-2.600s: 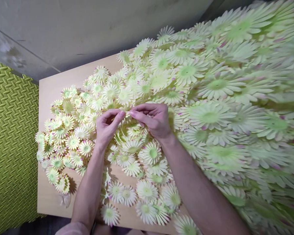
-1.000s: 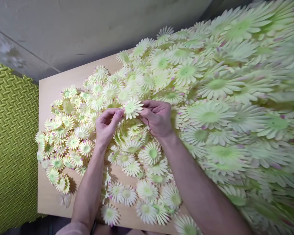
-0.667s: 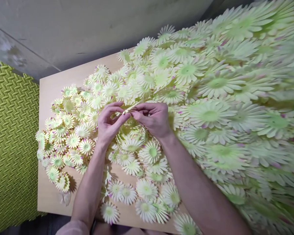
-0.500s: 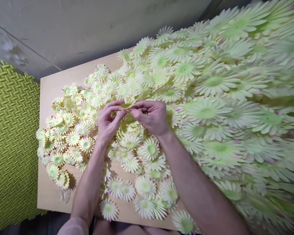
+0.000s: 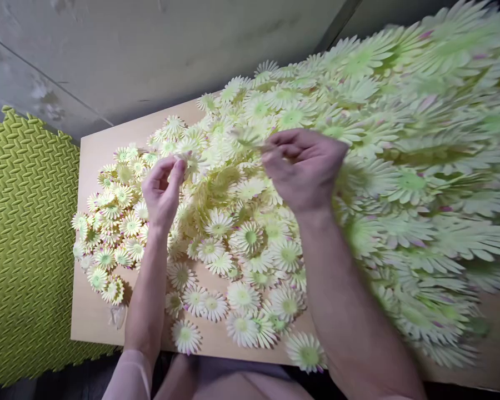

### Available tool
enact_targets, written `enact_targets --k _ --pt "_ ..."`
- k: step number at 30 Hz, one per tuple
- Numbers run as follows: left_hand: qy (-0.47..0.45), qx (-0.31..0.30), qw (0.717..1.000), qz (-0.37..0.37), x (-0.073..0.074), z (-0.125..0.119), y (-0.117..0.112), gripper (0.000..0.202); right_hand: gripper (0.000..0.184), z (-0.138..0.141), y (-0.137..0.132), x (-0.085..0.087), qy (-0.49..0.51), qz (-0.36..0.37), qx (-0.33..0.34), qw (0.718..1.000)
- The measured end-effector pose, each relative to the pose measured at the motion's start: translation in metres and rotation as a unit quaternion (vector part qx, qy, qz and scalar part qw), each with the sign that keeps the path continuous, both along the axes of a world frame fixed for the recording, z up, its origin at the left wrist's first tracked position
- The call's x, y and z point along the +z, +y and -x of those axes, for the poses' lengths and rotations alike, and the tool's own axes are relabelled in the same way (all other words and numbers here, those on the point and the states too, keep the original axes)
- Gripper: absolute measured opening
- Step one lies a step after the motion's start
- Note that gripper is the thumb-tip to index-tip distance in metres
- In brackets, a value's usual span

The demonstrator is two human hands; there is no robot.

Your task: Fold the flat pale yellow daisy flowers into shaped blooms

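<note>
My left hand (image 5: pixel 161 186) is closed, with thumb and finger pinching the edge of a pale artificial flower head (image 5: pixel 195 165). Farther right, my right hand (image 5: pixel 306 169) is closed too, its fingertips on another flower head (image 5: pixel 246 136), blurred by motion. Both hands are held above a heap of pale yellow-green daisy-like flower heads, some with pink petal tips. Below and between the hands lie looser ones, such as a flower head (image 5: pixel 250 237) with a green centre. Petals behind the hands blend with those held, so their edges are hard to make out.
The heap sits on a light wooden table (image 5: pixel 95 322) and rises high on the right (image 5: pixel 400 166). A textured green foam mat (image 5: pixel 29 244) stands at the left. Behind the table is a grey wall (image 5: pixel 170 55). A small clear plastic scrap (image 5: pixel 117 315) lies near the front left.
My hands were together at the middle; now they are apart, the left moved left and the right moved right and up, each with a flower head. The view has shifted slightly.
</note>
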State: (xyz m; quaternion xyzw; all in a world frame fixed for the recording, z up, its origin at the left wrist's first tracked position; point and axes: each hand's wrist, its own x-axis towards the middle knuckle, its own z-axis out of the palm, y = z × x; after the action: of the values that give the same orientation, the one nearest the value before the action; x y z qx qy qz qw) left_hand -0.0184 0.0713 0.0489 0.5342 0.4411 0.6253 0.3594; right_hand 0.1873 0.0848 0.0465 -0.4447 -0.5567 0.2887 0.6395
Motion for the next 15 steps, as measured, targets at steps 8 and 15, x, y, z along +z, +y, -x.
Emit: enact_targets --k 8,15 --pt "0.211 -0.075 0.972 0.073 0.031 0.044 -0.007 0.029 0.048 -0.015 -0.023 0.031 -0.345 -0.091 -0.083 0.931" --pt "0.229 -0.013 0.973 0.021 0.054 0.074 -0.02 0.028 0.059 0.055 -0.143 0.016 -0.482 -0.156 0.33 0.796"
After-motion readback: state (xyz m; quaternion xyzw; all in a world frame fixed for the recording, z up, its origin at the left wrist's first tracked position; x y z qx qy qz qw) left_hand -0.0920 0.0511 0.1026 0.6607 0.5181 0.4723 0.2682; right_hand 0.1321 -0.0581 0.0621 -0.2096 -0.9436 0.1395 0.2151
